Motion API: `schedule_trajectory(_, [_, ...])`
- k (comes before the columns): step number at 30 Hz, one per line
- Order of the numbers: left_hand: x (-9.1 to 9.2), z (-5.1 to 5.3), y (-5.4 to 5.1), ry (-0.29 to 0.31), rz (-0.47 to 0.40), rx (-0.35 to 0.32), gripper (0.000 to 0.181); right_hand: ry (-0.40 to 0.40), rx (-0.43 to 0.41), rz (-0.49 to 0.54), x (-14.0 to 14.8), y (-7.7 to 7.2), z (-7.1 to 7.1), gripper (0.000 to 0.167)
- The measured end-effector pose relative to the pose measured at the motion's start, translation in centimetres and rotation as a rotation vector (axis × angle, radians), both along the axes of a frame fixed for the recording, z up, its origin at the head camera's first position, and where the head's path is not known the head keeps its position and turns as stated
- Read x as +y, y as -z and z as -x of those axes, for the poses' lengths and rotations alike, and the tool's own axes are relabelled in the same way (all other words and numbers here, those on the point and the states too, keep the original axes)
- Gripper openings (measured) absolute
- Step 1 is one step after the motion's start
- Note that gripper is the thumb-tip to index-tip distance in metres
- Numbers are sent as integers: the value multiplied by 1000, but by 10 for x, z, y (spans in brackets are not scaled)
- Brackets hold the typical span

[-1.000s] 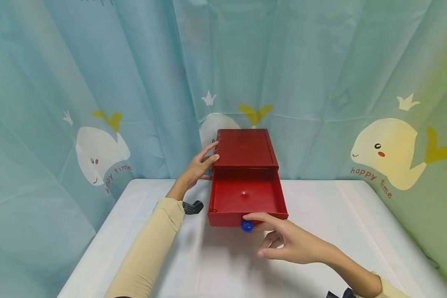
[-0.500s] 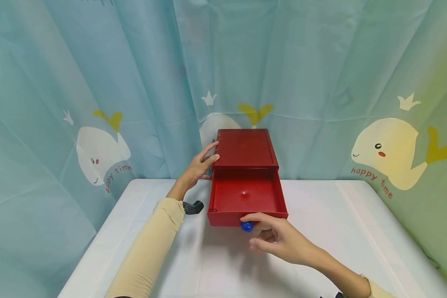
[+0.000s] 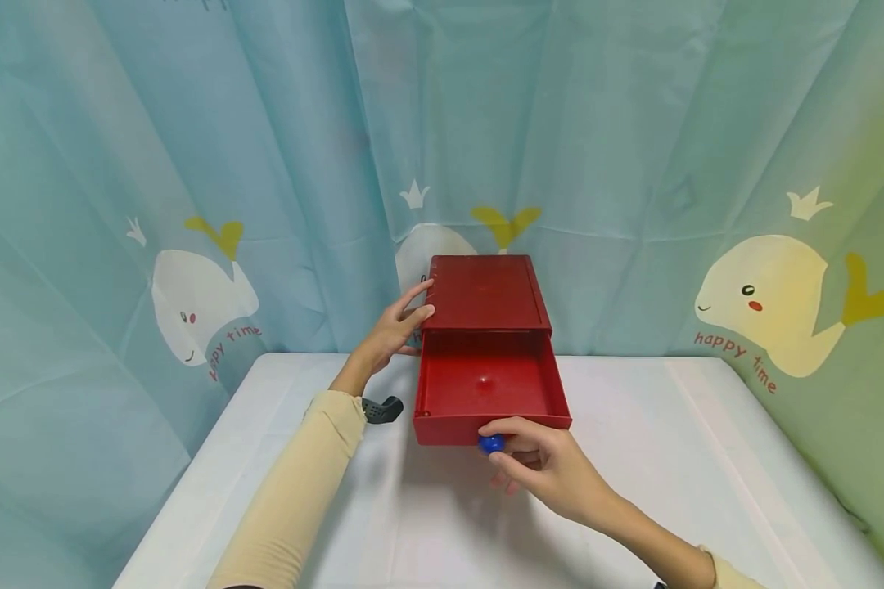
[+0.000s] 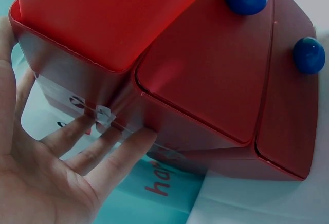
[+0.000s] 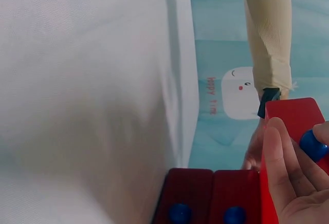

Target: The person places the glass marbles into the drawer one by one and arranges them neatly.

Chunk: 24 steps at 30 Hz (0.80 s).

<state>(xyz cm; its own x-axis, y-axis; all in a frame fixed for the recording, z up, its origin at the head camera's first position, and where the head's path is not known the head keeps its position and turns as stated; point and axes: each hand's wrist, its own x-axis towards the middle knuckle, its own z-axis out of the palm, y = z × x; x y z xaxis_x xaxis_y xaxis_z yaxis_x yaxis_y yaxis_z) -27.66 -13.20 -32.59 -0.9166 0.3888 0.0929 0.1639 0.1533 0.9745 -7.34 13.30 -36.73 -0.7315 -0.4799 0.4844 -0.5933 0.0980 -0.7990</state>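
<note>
A red drawer cabinet [image 3: 486, 290] stands against the curtain, its top drawer [image 3: 453, 429] pulled far out. My right hand [image 3: 560, 470] pinches the blue round knob [image 3: 492, 444] on that drawer's front between index finger and thumb. In the right wrist view the other fingers extend past the blue knob [image 5: 312, 146]. At the cabinet's left side, my left hand [image 3: 390, 334] lays its fingertips along the wall near the top edge. The left wrist view has those fingers [image 4: 121, 157] straight against the side, with two lower drawers [image 4: 211, 70] pushed in.
The cabinet is on a white-covered table [image 3: 656, 442]. A blue-green curtain [image 3: 604, 164] printed with whales rises behind and on both sides. A dark strap piece [image 3: 383, 410] sits at the left wrist.
My right thumb has come up to the blue knob, and the right hand has shifted left and grips it. The left hand stays on the cabinet's side. The drawer has hardly moved.
</note>
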Motion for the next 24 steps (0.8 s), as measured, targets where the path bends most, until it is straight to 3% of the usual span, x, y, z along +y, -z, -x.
schedule_trajectory(9, [0,0,-1,0,-1,-12,62,40,-5,-6,0,-1,6,31])
schedule_trajectory(24, [0,-1,-2,-1,1,-26,62,70,-48,-45,1,-8,33,32])
